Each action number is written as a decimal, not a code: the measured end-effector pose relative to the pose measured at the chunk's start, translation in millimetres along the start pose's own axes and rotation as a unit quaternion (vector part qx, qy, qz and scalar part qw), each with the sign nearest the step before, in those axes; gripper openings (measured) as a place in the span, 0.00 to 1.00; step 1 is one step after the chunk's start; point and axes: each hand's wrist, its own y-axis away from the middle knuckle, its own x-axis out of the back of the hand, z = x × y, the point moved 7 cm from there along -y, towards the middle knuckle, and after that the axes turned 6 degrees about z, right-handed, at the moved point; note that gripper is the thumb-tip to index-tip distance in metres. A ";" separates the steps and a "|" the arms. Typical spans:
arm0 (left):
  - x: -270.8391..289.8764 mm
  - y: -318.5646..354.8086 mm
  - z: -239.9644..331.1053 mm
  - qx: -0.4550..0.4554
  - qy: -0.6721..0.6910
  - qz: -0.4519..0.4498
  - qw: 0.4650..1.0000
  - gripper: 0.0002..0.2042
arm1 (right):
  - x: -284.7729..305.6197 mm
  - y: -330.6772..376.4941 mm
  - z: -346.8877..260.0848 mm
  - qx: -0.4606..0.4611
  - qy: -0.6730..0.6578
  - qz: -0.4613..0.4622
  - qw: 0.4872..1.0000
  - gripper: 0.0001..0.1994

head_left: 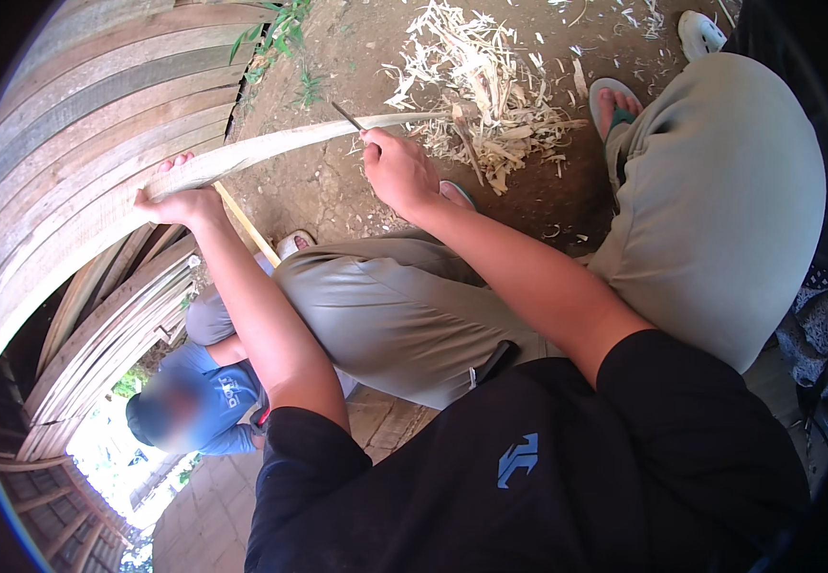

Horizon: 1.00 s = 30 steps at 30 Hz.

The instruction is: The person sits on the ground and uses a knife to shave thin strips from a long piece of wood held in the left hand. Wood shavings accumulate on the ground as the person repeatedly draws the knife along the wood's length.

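Observation:
A long, pale wooden slat (pixel 280 143) runs from the lower left up to the wood shavings (pixel 490 95) on the ground. My left hand (pixel 182 202) is closed around the slat, its fingers curling over the far edge. In my right hand (pixel 400 172) is a knife (pixel 345 115), whose narrow dark blade sticks out up and left against the slat. The fist hides its handle. Both of my forearms reach out over my knees in khaki trousers (pixel 385 306).
Stacked planks (pixel 137 86) line the left side, with more boards (pixel 113 334) below. Another person in a blue shirt (pixel 229 401) sits at the lower left. A sandalled foot (pixel 614 100) rests right of the shavings; green plants (pixel 285 33) grow by the planks.

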 end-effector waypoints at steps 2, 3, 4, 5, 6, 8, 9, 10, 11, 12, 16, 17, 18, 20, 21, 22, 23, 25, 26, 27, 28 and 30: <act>1.5 0.5 -3.4 0.013 -0.002 0.016 1.000 0.27 | 2.0 -3.3 -1.1 0.000 0.017 -0.002 1.000 0.15; 2.5 1.0 -4.8 0.019 -0.004 0.024 1.000 0.28 | 3.3 -6.1 -1.8 0.000 0.025 -0.003 1.000 0.15; 4.5 3.2 -2.1 0.012 -0.007 0.031 0.999 0.28 | 3.1 -11.9 6.2 -0.038 0.018 -0.028 0.999 0.15; 4.8 5.6 -1.5 0.005 -0.009 0.036 0.999 0.28 | 6.7 -22.1 18.9 -0.075 0.009 -0.051 0.996 0.14; 5.2 7.7 0.1 -0.002 -0.011 0.040 0.999 0.28 | 9.1 -26.3 31.8 -0.112 0.001 -0.074 0.991 0.14; 5.0 9.9 -1.8 0.008 0.000 0.034 0.999 0.28 | 19.8 -28.1 37.7 -0.082 0.004 0.000 0.997 0.15; 3.9 9.7 -3.0 0.013 0.005 0.031 0.999 0.28 | 15.7 -28.9 39.6 -0.083 -0.001 -0.005 0.997 0.15; 5.5 7.1 -1.7 0.015 0.006 0.019 1.000 0.29 | 10.3 -22.8 29.1 -0.049 -0.001 -0.007 0.999 0.15; 6.7 9.6 -2.2 0.012 0.001 0.022 1.000 0.29 | 6.5 -10.8 11.0 -0.016 0.002 -0.010 1.000 0.14; 5.6 10.0 -3.1 0.010 -0.004 0.025 1.000 0.29 | 3.3 -0.4 -2.3 -0.018 -0.022 -0.016 0.999 0.13; -5.5 10.0 -1.8 -0.015 -0.012 0.013 1.000 0.29 | 1.0 6.9 -13.4 0.045 -0.042 0.037 0.997 0.13; -7.5 9.0 -0.2 -0.022 -0.016 0.010 1.000 0.29 | 1.0 5.7 -10.5 0.064 -0.035 0.044 0.996 0.14; -5.6 6.3 -1.5 -0.001 -0.012 0.012 1.000 0.29 | 0.0 4.3 -8.7 0.083 -0.028 0.051 0.995 0.14; 1.7 7.6 -2.7 0.014 -0.001 0.020 1.000 0.29 | 0.4 7.8 -11.3 0.067 -0.005 0.022 0.998 0.14; 4.9 8.2 -2.9 0.021 0.004 0.024 0.999 0.29 | 1.0 9.8 -12.5 0.058 0.007 0.007 0.998 0.14; 7.6 7.6 -0.7 0.021 0.000 0.032 0.999 0.29 | 2.9 4.1 -0.8 0.013 0.001 -0.003 1.000 0.14; 9.1 6.3 -1.9 0.023 -0.004 0.037 0.999 0.29 | 6.5 -7.6 17.4 -0.034 -0.005 -0.010 0.999 0.14; 8.5 5.6 -4.4 0.023 -0.005 0.042 0.999 0.28 | 8.2 -14.2 35.8 -0.068 0.000 0.001 0.998 0.14; 8.4 7.5 -4.5 0.021 -0.003 0.042 0.999 0.28 | 9.9 -14.3 38.3 -0.055 0.012 0.020 0.998 0.14; 8.7 9.5 -4.7 0.020 -0.001 0.041 0.999 0.28 | 11.0 -13.5 40.3 -0.043 0.024 0.038 0.998 0.14; -4.1 19.8 -4.9 0.011 -0.012 0.044 0.999 0.29 | 0.8 -13.6 39.4 -0.013 -0.010 0.024 1.000 0.14; 3.5 12.9 -0.4 0.002 -0.018 0.048 0.999 0.29 | -4.7 7.9 0.6 0.054 0.002 0.029 0.998 0.14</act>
